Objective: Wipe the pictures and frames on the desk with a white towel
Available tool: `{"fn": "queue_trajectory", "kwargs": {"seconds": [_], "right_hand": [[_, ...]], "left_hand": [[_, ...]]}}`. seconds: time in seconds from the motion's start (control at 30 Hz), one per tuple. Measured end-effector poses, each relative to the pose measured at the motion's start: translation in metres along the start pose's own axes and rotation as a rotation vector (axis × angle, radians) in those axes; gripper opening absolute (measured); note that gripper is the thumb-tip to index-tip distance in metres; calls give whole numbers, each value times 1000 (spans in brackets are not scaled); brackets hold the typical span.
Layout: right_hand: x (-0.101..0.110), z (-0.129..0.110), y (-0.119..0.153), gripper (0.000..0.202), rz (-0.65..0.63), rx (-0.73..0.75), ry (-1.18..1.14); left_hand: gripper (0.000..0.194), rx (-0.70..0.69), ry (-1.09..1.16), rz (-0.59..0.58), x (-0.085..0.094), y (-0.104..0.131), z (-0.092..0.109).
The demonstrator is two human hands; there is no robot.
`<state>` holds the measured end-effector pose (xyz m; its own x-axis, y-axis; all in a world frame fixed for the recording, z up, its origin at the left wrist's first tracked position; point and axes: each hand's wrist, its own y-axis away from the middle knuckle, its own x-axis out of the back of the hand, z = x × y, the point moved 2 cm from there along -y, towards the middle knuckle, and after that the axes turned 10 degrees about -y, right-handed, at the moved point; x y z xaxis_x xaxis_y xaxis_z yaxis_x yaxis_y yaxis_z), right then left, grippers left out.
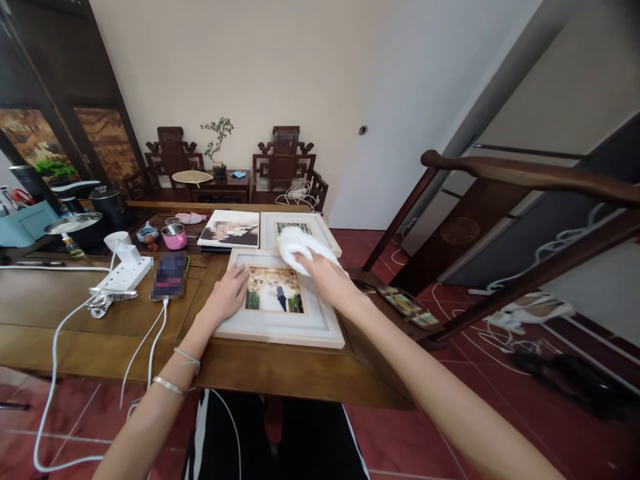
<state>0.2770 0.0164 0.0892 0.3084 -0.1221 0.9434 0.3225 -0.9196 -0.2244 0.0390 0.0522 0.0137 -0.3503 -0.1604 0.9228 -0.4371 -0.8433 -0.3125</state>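
Observation:
A white picture frame (pixel 280 335) with a photo of two people lies flat near the front edge of the wooden table. My left hand (pixel 231 293) rests on its left side, fingers laid flat along the border. With my right hand (pixel 320 270) I grip a white cloth (pixel 300 245) over the frame's upper right corner. Part of the cloth hangs over a second white frame (pixel 327 233) lying behind. Beside that one is a book-like stack (pixel 235 227) with a pictured cover.
Left on the table (pixel 45 313) are a white power strip (pixel 127 273), a charging phone (pixel 169 275), a pink cup (pixel 174 235) and a black kettle (pixel 106 203). White cables trail over the front edge. A wooden chair (pixel 470 233) stands close on the right.

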Motion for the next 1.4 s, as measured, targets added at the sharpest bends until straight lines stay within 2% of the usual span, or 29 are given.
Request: {"fn": "queue_trajectory", "kwargs": {"seconds": [0.07,0.1,0.23,0.33,0.43,0.5,0.63,0.8,0.9,1.0,1.1,1.23,1.3,1.4], "right_hand": [[-9,-7,-25,66,94,98,54],[-16,-13,-38,61,98,167,71],[-50,-42,-76,45,-19,365,79],[-68,-51,-89,47,-71,392,77],[-74,-46,-90,50,-95,381,84],[-71,-37,-85,49,-107,365,95],[-55,-7,-66,50,-126,311,134],[-32,39,-33,62,-123,209,197],[-24,54,-14,67,-119,172,217],[-23,51,3,70,-132,176,214],[-25,35,22,73,-154,228,174],[-31,11,46,75,-213,342,83],[-33,4,50,75,-225,366,68],[-37,6,40,73,-188,332,97]], "left_hand": [[41,-11,-4,1,1,0,1],[41,-10,-11,-3,1,0,2],[36,-19,-46,-13,5,-1,6],[29,-22,-51,-6,7,-1,8],[29,-30,-31,-6,7,-3,7],[35,-28,-14,-12,4,-4,3],[58,40,29,-34,-3,-4,-5],[64,33,27,-38,-2,-3,-4],[65,-4,4,-32,1,-2,0],[59,-38,-17,-21,3,-3,2],[44,-27,-46,-24,4,-3,2],[46,-23,-58,-58,3,-3,1],[45,-35,-67,-65,2,-3,0],[43,-50,-80,-48,-1,-3,-2]]}}
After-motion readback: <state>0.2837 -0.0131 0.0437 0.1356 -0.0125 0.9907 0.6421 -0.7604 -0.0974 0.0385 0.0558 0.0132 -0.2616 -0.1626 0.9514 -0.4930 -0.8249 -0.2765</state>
